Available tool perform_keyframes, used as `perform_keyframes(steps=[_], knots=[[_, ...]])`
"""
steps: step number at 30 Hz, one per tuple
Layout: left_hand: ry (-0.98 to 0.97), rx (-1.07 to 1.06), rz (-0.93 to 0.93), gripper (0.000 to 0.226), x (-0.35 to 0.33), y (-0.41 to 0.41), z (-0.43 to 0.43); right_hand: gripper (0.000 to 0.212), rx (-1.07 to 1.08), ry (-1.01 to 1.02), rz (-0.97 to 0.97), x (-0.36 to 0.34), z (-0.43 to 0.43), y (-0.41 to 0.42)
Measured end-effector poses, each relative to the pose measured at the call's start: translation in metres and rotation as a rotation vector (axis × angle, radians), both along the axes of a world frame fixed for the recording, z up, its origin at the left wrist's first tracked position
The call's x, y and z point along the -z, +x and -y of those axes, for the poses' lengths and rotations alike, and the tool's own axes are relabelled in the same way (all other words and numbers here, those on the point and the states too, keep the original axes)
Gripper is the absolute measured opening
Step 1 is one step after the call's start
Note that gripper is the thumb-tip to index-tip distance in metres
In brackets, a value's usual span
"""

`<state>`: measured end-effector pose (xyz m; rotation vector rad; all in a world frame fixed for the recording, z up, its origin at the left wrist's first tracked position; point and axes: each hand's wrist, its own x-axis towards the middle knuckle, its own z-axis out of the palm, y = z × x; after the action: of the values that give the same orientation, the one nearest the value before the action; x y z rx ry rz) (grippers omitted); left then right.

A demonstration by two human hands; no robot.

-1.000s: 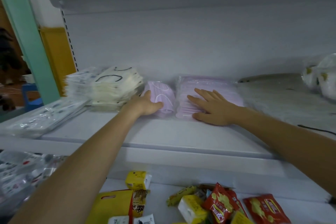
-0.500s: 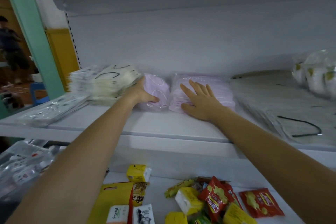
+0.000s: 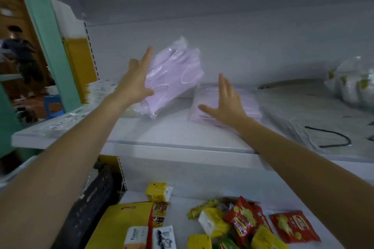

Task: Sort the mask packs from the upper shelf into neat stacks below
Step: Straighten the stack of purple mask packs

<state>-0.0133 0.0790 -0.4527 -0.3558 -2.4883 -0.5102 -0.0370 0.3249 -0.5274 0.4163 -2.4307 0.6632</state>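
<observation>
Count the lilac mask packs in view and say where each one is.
2. The tilted lilac pack is tipped up over the upper shelf, held by the left hand. The flat lilac pack lies on that shelf under the right hand; more may be hidden beneath it.

Two bare arms reach up and forward, side by side.

The left hand (image 3: pixel 137 85) is the higher one. Its pointer finger sticks straight up, and its thumb presses on the front of a purple mask pack (image 3: pixel 176 75), which it holds tilted. The right hand (image 3: pixel 224 103) is lower, palm down, with straight fingers close together and the thumb stuck out to the left. It lies flat on a second purple pack (image 3: pixel 251 107).
</observation>
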Motion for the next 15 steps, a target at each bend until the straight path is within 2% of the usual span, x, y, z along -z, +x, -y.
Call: perform_keyframes(steps=[2,7,11,15], knots=[[-0.087,0.049,0.017,0.112,-0.005,0.007,0.007,0.113,-0.111,-0.188,-0.124,-0.015,-0.003,0.011],[-0.141,0.262,0.005,0.112,-0.024,0.019,-0.006,0.13,-0.238,-0.107,-0.136,-0.044,-0.018,0.034],[-0.15,0.361,0.008,0.111,-0.035,0.021,-0.03,0.139,-0.2,-0.147,-0.093,-0.062,-0.054,0.052],[-0.161,0.408,0.152,0.117,-0.02,0.007,-0.046,0.111,-0.225,-0.161,0.164,-0.06,-0.085,0.065]])
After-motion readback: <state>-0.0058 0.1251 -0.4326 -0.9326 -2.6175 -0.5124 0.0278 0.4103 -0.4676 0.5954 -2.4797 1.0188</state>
